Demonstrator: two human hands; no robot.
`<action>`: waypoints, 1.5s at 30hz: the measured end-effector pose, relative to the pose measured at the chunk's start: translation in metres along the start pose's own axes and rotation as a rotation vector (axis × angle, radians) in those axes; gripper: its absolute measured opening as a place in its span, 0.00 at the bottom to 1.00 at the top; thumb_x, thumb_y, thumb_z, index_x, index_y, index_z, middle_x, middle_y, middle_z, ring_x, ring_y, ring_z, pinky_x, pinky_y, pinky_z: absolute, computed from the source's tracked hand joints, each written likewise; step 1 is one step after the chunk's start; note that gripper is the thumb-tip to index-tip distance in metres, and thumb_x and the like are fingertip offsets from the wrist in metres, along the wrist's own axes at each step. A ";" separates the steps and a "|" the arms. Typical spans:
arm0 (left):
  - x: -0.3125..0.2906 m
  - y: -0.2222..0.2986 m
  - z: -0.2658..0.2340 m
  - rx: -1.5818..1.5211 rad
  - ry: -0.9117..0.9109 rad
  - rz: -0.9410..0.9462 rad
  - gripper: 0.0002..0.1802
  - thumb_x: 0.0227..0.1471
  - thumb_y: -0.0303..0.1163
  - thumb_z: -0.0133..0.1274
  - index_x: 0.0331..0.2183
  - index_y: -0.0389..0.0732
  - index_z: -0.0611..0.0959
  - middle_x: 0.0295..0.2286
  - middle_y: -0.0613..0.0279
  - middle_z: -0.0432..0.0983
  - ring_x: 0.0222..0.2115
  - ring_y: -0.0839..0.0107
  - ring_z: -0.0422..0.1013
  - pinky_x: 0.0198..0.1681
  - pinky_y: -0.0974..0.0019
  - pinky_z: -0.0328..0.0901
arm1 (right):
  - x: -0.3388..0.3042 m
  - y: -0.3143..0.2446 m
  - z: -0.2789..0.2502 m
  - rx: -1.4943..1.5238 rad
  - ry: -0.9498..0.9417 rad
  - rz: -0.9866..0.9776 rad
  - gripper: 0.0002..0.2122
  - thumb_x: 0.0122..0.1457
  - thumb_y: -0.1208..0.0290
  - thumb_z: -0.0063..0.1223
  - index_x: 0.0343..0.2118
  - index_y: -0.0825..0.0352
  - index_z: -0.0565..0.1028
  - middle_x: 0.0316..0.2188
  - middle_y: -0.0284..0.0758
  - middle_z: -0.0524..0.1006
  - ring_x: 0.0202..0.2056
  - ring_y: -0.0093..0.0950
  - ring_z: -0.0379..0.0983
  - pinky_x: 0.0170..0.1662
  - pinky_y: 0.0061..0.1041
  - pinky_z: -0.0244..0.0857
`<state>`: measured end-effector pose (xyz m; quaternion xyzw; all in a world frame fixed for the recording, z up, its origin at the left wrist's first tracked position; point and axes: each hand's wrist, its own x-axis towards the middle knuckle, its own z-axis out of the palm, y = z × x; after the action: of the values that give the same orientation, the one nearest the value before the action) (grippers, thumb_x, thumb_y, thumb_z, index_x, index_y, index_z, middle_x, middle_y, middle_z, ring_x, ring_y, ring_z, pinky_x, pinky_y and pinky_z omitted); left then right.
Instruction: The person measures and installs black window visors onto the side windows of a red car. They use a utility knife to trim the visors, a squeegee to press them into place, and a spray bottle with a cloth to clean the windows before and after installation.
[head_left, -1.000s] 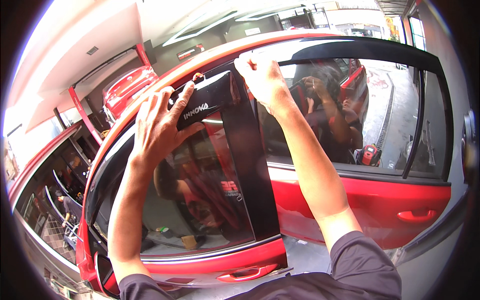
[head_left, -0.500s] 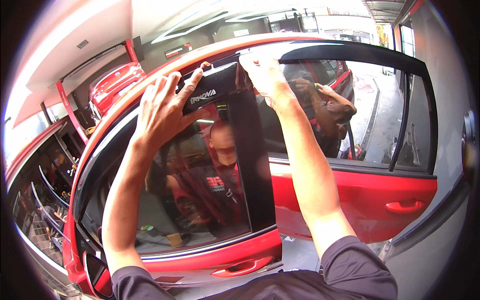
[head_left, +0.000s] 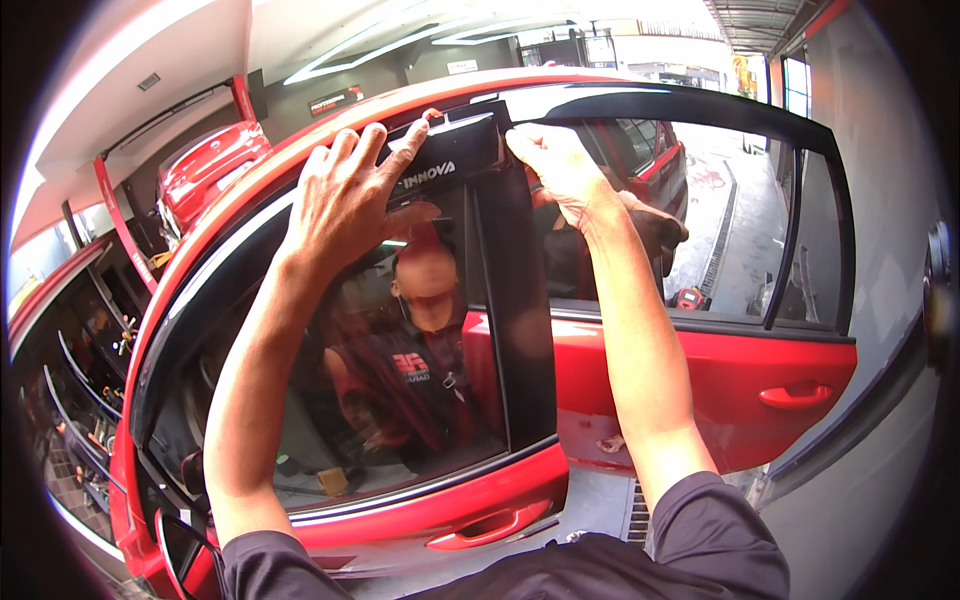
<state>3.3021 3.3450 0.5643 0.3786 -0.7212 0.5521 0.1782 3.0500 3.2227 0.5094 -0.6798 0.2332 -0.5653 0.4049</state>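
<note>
A dark window visor [head_left: 468, 145] with pale lettering lies along the top of the front door's window frame on a red car. My left hand [head_left: 345, 200] rests on it with fingers spread, the index fingertip beside a small orange-red tab [head_left: 432, 114] at the upper edge. At the rear upper corner of the door frame [head_left: 522, 300], my right hand [head_left: 565, 170] is closed, fingertips pinched close to the visor's end. Whatever lies between those fingertips is too small to make out. The front window glass [head_left: 440, 400] below reflects a person in a dark shirt.
The front door stands ajar beside the red rear door [head_left: 700, 390], leaving a gap above a floor grate [head_left: 640, 515]. A side mirror [head_left: 180, 550] juts out at lower left. A grey wall [head_left: 890, 200] runs along the right. Another red car [head_left: 215, 170] stands at far left.
My right hand has shifted slightly right and down, off the frame's edge. The left hand keeps its place on the visor. The view has shifted, and the gap between the doors shows more.
</note>
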 end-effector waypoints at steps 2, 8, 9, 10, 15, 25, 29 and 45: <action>0.000 0.001 0.000 -0.007 0.026 0.010 0.47 0.46 0.60 0.63 0.64 0.52 0.71 0.44 0.56 0.71 0.45 0.58 0.68 0.46 0.53 0.65 | -0.001 0.002 0.001 -0.020 0.039 -0.027 0.13 0.67 0.58 0.54 0.42 0.62 0.81 0.29 0.25 0.77 0.27 0.15 0.71 0.26 0.22 0.69; -0.029 -0.016 -0.006 0.042 0.083 -0.019 0.46 0.46 0.61 0.62 0.62 0.50 0.72 0.42 0.57 0.69 0.45 0.59 0.67 0.50 0.52 0.61 | 0.000 0.007 0.010 0.011 0.142 -0.221 0.10 0.64 0.63 0.58 0.30 0.64 0.80 0.19 0.21 0.67 0.19 0.14 0.57 0.20 0.21 0.53; -0.039 -0.018 -0.010 0.043 0.056 -0.064 0.46 0.46 0.62 0.62 0.61 0.49 0.73 0.42 0.57 0.69 0.44 0.59 0.67 0.48 0.53 0.62 | -0.005 -0.001 0.009 0.021 0.152 -0.157 0.10 0.64 0.63 0.59 0.32 0.64 0.80 0.21 0.22 0.70 0.19 0.14 0.59 0.19 0.21 0.53; -0.053 -0.023 -0.018 0.018 -0.076 -0.149 0.50 0.46 0.61 0.63 0.66 0.52 0.67 0.48 0.54 0.68 0.49 0.54 0.66 0.54 0.50 0.61 | 0.006 0.015 0.001 -0.030 0.167 -0.270 0.10 0.63 0.63 0.61 0.34 0.65 0.82 0.22 0.23 0.72 0.21 0.14 0.62 0.19 0.19 0.53; -0.157 -0.061 -0.046 0.211 -0.098 -0.308 0.51 0.49 0.69 0.54 0.66 0.50 0.67 0.50 0.52 0.68 0.49 0.53 0.67 0.54 0.50 0.61 | 0.013 0.033 0.007 0.026 0.189 -0.226 0.13 0.64 0.63 0.62 0.45 0.67 0.82 0.29 0.20 0.74 0.27 0.11 0.62 0.29 0.16 0.55; -0.347 -0.133 -0.089 0.323 -0.050 -0.511 0.51 0.51 0.70 0.51 0.66 0.49 0.65 0.51 0.54 0.67 0.51 0.53 0.64 0.57 0.49 0.58 | 0.056 0.072 -0.071 0.148 0.036 -0.096 0.26 0.70 0.65 0.51 0.66 0.73 0.63 0.63 0.38 0.69 0.63 0.26 0.64 0.68 0.28 0.51; -0.431 -0.145 -0.106 0.334 -0.058 -0.682 0.52 0.51 0.71 0.49 0.66 0.45 0.66 0.50 0.52 0.67 0.52 0.54 0.64 0.58 0.49 0.57 | 0.070 0.073 -0.117 0.122 0.066 -0.100 0.28 0.70 0.65 0.51 0.68 0.71 0.59 0.63 0.34 0.69 0.61 0.23 0.65 0.65 0.25 0.54; -0.572 -0.172 -0.124 0.233 0.014 -0.906 0.50 0.52 0.77 0.42 0.56 0.43 0.80 0.49 0.52 0.74 0.52 0.54 0.67 0.59 0.51 0.57 | -0.003 0.003 -0.086 0.041 0.139 0.180 0.19 0.67 0.54 0.54 0.50 0.66 0.77 0.39 0.35 0.81 0.39 0.28 0.76 0.43 0.30 0.70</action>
<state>3.7813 3.6421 0.3322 0.6692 -0.4153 0.4983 0.3625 2.9672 3.1987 0.5082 -0.6069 0.3092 -0.5772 0.4505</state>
